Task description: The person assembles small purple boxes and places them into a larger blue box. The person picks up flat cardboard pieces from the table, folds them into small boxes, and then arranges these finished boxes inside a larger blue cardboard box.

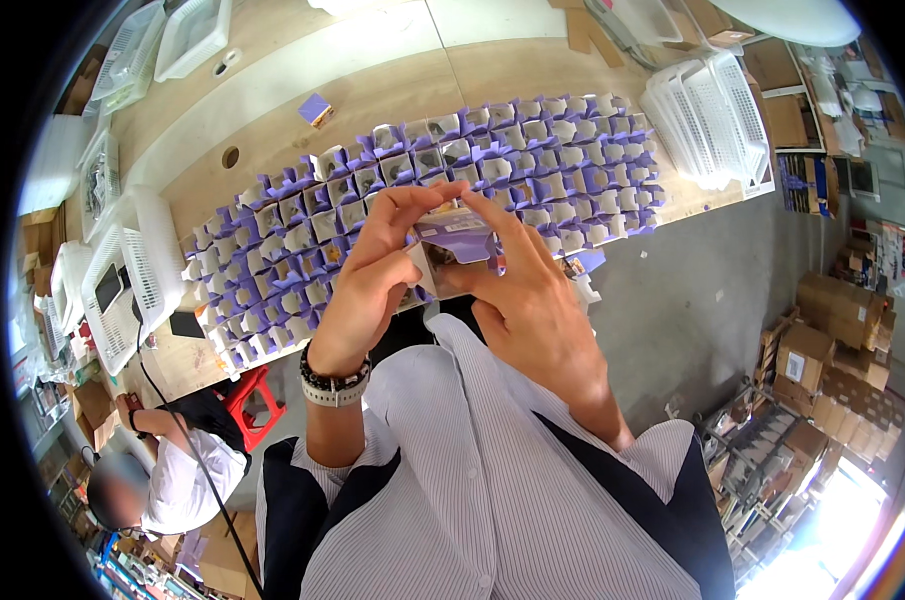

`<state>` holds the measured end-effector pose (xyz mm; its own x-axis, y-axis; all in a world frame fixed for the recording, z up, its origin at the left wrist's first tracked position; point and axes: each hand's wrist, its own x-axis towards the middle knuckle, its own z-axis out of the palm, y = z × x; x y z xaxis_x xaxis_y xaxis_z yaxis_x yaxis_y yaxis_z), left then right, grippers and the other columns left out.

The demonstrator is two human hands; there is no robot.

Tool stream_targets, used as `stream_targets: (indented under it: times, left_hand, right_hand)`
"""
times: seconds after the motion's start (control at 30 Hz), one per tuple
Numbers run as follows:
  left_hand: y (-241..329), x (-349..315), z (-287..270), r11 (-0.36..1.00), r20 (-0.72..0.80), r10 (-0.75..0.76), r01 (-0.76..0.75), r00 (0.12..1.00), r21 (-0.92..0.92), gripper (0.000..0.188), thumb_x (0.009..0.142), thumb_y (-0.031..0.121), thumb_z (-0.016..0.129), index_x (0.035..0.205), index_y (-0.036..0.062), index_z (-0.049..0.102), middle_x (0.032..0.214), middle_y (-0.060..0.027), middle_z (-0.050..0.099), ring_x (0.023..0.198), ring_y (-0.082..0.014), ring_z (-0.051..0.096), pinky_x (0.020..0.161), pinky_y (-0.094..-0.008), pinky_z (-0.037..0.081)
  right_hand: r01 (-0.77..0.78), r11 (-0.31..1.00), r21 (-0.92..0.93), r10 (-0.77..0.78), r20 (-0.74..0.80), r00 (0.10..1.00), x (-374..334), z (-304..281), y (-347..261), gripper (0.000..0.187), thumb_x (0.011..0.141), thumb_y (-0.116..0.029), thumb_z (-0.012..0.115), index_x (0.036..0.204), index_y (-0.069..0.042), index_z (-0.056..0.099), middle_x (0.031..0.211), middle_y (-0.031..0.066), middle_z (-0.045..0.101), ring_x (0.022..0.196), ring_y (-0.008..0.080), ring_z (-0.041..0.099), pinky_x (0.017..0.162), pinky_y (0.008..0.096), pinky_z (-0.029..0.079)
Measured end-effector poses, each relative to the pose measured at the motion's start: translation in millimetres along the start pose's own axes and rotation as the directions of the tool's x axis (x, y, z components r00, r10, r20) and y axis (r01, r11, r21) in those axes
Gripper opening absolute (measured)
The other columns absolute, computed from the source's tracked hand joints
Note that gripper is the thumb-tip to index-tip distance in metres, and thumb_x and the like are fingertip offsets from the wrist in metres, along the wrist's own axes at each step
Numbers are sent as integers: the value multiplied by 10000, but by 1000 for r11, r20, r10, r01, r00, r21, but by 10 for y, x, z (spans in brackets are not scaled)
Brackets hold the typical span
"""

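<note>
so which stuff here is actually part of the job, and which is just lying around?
In the job:
- small purple box, held by left hand and right hand
- rows of open purple boxes on the table

Lying about:
- white baskets
- lone purple box
- red stool
- cardboard cartons

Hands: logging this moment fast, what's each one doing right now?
Left hand: closed on the small purple box, fingers on its top.
Right hand: closed on the same box, gripping its right side.
</note>
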<state>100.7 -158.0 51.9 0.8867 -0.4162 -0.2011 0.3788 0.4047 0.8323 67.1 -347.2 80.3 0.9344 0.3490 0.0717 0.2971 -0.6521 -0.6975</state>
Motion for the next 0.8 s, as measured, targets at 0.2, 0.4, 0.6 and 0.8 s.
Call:
stream_targets:
  times: [0.2, 0.4, 0.6, 0.8]
  left_hand:
    - [-47, -38, -34, 998, -4, -5, 5, 1000, -66, 649, 719, -30, 445, 1362, 58, 463, 1590, -154, 432, 1528, -251, 303, 1252, -441, 205]
    - [-45, -37, 32, 999, -16, 26, -26, 1000, 22, 674, 674, 44, 456, 1348, 24, 466, 1611, -187, 411, 1495, -289, 370, 1229, -420, 284]
    - [-47, -33, -36, 993, 109, 108, -112, 988, 32, 629, 708, -39, 457, 1328, 61, 479, 1574, -167, 464, 1551, -269, 279, 1245, -489, 220]
    - [-13, -65, 112, 943, -4, 173, -165, 985, 288, 268, 986, -2, 490, 1245, 45, 535, 1456, -156, 564, 1390, -215, 485, 1104, -396, 415]
  right_hand:
    - [30, 999, 15, -29, -63, 998, -39, 10, -36, 384, 748, 93, 688, 1022, -144, 819, 1556, 106, 479, 1183, 318, 634, 892, 410, 562]
    - [27, 1000, -12, -28, -70, 997, -67, -32, -61, 392, 749, 91, 694, 1041, -138, 821, 1548, 117, 487, 1194, 329, 639, 918, 427, 567]
    - [42, 999, -13, -43, -115, 992, -108, -49, -67, 403, 730, 125, 668, 1023, -106, 819, 1529, 152, 506, 1208, 349, 652, 898, 424, 582]
    - [-81, 996, 43, 85, -109, 990, -175, -79, -76, 341, 682, 153, 628, 949, -25, 744, 1510, 190, 519, 1157, 373, 688, 808, 398, 607]
